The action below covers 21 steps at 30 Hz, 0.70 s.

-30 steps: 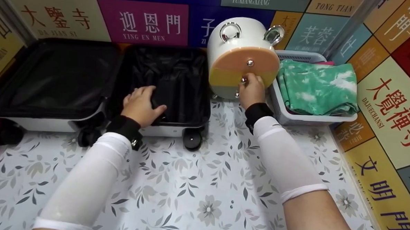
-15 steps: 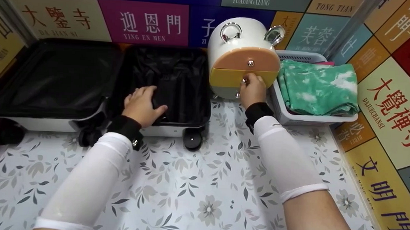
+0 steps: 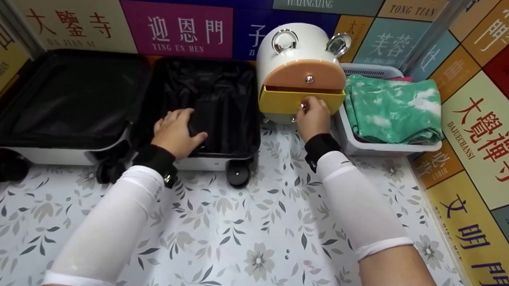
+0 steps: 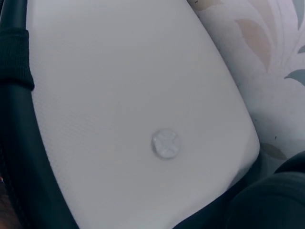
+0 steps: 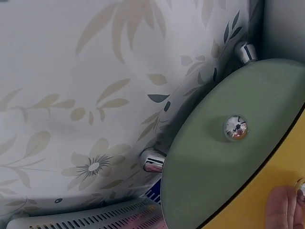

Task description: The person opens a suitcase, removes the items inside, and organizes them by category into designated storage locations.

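Note:
A round white drawer box (image 3: 302, 42) with silver ears stands against the back wall. Its yellow middle drawer (image 3: 282, 102) is pulled partly out, leaving a dark gap under the orange top drawer (image 3: 300, 74). My right hand (image 3: 315, 119) pinches the silver knob (image 3: 303, 106) of the yellow drawer. In the right wrist view the green bottom drawer (image 5: 214, 152) is closed, and fingertips (image 5: 280, 207) touch the yellow drawer's knob (image 5: 301, 192). My left hand (image 3: 175, 131) lies with spread fingers over the near left part of the open suitcase's black-lined half (image 3: 225, 116), holding nothing visible.
The suitcase's other half (image 3: 67, 100), covered in black, lies at the left. Black wheels (image 3: 238, 173) stick out in front. Right of the drawer box, a light grey basket (image 3: 391, 148) holds folded green tie-dye cloth (image 3: 395, 108). Printed walls stand behind and at the right.
The yellow drawer has come out toward me from its closed position, drawn by my right hand at the knob. My left hand has stayed in place.

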Motion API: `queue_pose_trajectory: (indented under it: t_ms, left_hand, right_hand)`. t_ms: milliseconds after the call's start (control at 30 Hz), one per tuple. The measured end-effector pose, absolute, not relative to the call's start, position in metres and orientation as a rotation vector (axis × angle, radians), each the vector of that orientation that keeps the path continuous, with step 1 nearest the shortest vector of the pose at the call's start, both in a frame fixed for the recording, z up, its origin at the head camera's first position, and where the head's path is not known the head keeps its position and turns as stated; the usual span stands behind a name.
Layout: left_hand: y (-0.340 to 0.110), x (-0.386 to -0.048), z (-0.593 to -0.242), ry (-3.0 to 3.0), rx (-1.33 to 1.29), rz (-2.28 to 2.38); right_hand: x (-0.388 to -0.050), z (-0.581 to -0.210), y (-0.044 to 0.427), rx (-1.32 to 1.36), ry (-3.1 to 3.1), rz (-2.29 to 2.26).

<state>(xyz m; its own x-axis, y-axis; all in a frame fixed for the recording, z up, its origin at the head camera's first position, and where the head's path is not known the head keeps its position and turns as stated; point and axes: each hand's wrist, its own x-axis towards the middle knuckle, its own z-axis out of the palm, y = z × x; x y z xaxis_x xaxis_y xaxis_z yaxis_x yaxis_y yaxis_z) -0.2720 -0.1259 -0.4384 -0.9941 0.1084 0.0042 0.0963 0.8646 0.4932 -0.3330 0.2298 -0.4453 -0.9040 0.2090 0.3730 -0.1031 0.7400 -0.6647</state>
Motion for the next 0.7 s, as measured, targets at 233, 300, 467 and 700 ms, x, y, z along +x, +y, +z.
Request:
queue_pose_trajectory:
  t_ms: [233,300,467,700]
  left_hand:
    - [-0.124,-0.272,-0.438,2.993,0.169,0.749]
    - [-0.124,-0.272,-0.439,2.994,0.168,0.746]
    - [-0.124,-0.272,-0.439,2.996,0.168,0.741]
    - [-0.124,-0.273,-0.437,3.002,0.166,0.717]
  right_hand:
    - [-0.321,-0.446,0.232,-0.07,-2.516,1.02]
    - [-0.318,-0.446,0.233,-0.066,-2.514,1.036]
    - [-0.309,-0.447,0.233,-0.065,-2.507,1.066]
    - [-0.299,-0.449,0.235,-0.06,-2.515,1.084]
